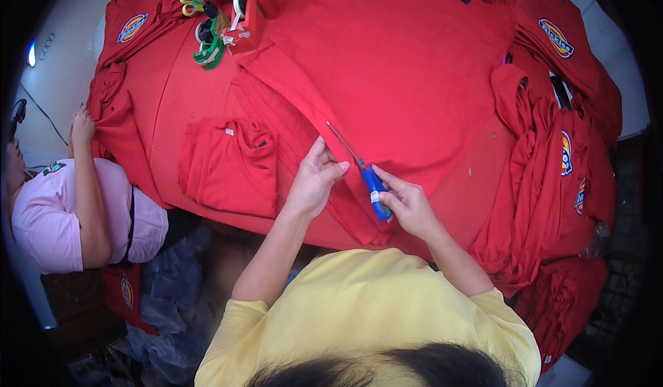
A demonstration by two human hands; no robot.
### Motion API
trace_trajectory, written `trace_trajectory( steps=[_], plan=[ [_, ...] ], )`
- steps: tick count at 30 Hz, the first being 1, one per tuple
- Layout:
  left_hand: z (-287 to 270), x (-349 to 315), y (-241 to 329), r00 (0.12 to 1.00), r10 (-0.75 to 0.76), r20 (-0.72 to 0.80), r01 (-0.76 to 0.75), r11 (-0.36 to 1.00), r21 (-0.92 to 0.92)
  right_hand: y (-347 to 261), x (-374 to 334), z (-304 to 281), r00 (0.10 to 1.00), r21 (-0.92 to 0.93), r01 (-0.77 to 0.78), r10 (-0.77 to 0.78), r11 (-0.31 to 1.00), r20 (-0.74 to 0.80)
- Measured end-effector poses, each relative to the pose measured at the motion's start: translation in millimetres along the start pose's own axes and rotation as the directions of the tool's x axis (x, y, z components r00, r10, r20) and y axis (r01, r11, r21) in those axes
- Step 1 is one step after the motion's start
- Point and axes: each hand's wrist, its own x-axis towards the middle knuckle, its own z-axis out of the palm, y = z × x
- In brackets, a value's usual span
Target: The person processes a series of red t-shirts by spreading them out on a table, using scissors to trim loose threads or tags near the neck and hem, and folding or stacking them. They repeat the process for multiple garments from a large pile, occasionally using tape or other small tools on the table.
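My right hand (pixel 409 206) is closed around blue-handled scissors (pixel 376 192). Their narrow metal blades point up and left over a large red garment (pixel 394 76) spread across the table. My left hand (pixel 315 181) rests at the garment's lower left edge, beside the blades. Its thumb and forefinger are apart, with red cloth showing between them; its other fingers are partly hidden. To the left of that hand lies a folded red garment (pixel 228 169) with a small white label.
A red tape dispenser (pixel 247 24), a green tape dispenser (pixel 209 45) and yellow-handled scissors (pixel 193 4) stand at the far left. Piled red garments (pixel 539 180) line the right side. A co-worker in a pink shirt (pixel 65 211) handles red cloth at the left edge.
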Motion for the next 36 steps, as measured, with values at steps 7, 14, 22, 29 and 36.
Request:
trace_trajectory(
  steps=[7, 14, 22, 29, 36],
  plan=[
    [-16, 22, 8, 0.997, 0.073, -0.035, -0.076, 0.992, -0.097, 15, 7, 8, 0.975, -0.17, 0.211, -0.221, 0.963, -0.039],
    [-9, 18, 16, 0.998, 0.051, -0.037, -0.054, 0.995, -0.079, -10, 19, 8, 0.979, -0.231, 0.193, -0.202, 0.954, -0.012],
    [-18, 22, 15, 0.999, 0.049, 0.021, -0.048, 0.997, -0.063, -12, 15, 3, 0.998, -0.049, -0.068, 0.068, 0.997, 0.012],
    [-8, 15, 24, 0.996, 0.037, 0.081, -0.038, 0.999, 0.016, -18, 26, 6, 1.0, -0.023, 0.025, -0.025, 0.999, -0.011],
    [-16, 32, 31, 0.986, 0.163, 0.022, -0.161, 0.984, -0.073, -14, 31, 5, 0.981, -0.189, 0.184, -0.192, 0.965, -0.024]
  ],
)
